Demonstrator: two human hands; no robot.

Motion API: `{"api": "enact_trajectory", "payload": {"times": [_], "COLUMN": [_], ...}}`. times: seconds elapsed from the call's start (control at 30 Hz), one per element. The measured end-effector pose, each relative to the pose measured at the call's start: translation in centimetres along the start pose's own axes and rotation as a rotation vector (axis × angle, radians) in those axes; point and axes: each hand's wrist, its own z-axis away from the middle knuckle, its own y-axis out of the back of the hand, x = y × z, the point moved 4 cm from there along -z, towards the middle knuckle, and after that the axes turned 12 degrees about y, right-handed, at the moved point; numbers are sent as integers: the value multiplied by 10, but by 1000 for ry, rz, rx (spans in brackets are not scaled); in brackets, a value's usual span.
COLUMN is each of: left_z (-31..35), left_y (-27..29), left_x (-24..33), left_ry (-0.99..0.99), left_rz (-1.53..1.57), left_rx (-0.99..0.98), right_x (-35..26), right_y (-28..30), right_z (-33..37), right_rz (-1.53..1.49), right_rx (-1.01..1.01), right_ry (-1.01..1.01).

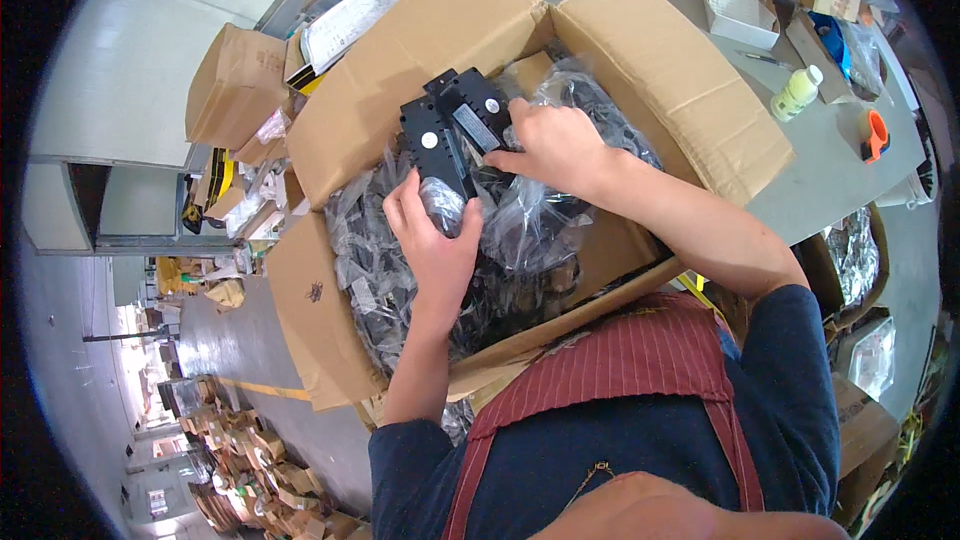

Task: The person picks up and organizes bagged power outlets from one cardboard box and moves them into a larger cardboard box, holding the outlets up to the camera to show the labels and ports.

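Two black rectangular plastic units with round white stickers are held side by side over an open cardboard box [690, 90]. My left hand [436, 240] grips the left black unit [430, 147] by its lower end, where clear plastic wrap bunches up. My right hand [560, 148] pinches the right black unit [474, 110], which also bears a pale rectangular label. The two units touch or overlap along their inner edges. Beneath them, the box holds several dark items in crinkled clear plastic bags [530, 230]. My fingers hide parts of both units' lower ends.
A grey table [690, 0] carries a small white carton [737, 0], a bottle with a white cap [797, 93] and an orange tape dispenser [874, 135]. A closed brown carton [237, 87] stands left of the box. Piled cartons [260, 460] line the floor at lower left.
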Motion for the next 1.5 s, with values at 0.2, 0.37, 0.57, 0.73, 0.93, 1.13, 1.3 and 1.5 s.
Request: {"api": "enact_trajectory", "payload": {"times": [0.2, 0.37, 0.57, 0.73, 0.93, 1.13, 1.3, 1.5], "left_z": [-1, -1, 0, -1, -1, -1, -1, -1], "left_y": [-1, -2, -1, -1, 0, 0, -1, -1], "left_x": [-1, -1, -1, -3, 1, -1, -1, -2], "left_ry": [5, 6, 16, -10, 17, 9, 22, 6], "left_rz": [-12, -10, -17, -41, -20, -17, -10, -13], "left_rx": [-1, 7, 3, 9, -6, -7, -8, 0], "right_x": [-4, -5, -6, -6, -5, -5, -4, -4], "right_y": [1, 2, 3, 2, 2, 2, 3, 3], "right_z": [2, 3, 3, 3, 2, 2, 3, 2], "right_rz": [48, 58, 59, 62, 61, 65, 65, 52], "right_rx": [44, 45, 53, 46, 53, 53, 57, 38], "right_ry": [19, 33, 38, 41, 43, 48, 53, 51]}}
